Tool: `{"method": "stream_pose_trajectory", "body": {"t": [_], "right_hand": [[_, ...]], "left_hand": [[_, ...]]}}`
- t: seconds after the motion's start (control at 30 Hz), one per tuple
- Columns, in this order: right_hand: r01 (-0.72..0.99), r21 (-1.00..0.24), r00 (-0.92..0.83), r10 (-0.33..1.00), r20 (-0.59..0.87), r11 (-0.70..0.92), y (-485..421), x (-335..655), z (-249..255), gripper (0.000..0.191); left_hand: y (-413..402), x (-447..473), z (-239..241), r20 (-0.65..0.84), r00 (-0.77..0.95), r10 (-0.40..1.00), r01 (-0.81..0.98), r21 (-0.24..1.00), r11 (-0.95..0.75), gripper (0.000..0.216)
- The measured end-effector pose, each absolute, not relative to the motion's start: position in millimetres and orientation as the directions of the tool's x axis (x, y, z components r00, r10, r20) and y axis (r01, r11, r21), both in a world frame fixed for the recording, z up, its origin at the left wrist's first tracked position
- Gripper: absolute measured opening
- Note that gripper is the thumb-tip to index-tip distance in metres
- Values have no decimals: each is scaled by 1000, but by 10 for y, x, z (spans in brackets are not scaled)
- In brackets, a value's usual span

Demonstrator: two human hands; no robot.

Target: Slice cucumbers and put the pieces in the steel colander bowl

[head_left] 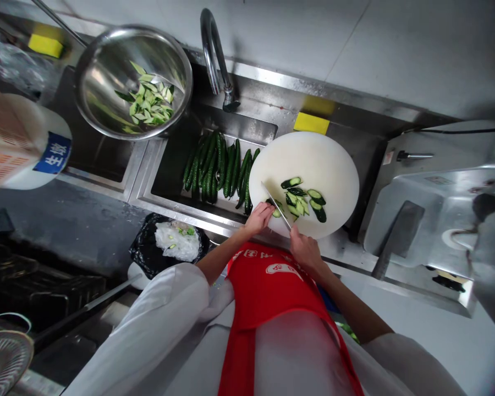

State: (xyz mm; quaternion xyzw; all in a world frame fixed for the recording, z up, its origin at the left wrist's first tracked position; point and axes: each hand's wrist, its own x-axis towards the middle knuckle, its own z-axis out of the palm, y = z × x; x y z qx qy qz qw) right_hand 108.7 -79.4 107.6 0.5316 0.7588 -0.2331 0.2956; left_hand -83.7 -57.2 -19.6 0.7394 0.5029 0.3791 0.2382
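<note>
On a round white cutting board [309,151] lie cut cucumber pieces [299,201], some thick and slanted, some thin slices. My right hand [304,250] grips a kitchen knife [278,208], its blade angled up and left across the board. Close by the blade, my left hand [260,217] has its fingers closed on a piece of cucumber [276,211] at the board's near left edge; the fingers partly cover it. Whole cucumbers [214,168] lie side by side in the sink left of the board.
A steel bowl [97,88] with cut cucumber stands at the back left, beside the faucet [214,52]. Yellow sponges [311,123] lie along the wall. A lined bin [142,247] is below the counter; a metal machine [429,214] stands at right.
</note>
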Motion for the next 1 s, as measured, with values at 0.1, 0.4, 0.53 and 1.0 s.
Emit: {"method": "stream_pose_trajectory", "body": {"t": [0.1,0.4,0.53,1.0], "right_hand": [[946,-65,-271,661,-700,318,-781,1082,1105,37],[947,-79,-272,644,-714,312,-799,1080,1048,38],[953,-49,-240,647,-724,298,-781,1048,1023,36],[944,-79,-277,638,-719,321,-823,1078,1059,39]], "left_hand": [[-582,-835,-225,313,201,928,550,748,-372,26],[-597,-834,-281,313,180,932,541,760,-360,24],[-622,-872,-294,343,163,925,515,770,-376,23],[-615,-897,-317,331,213,919,523,756,-394,26]]}}
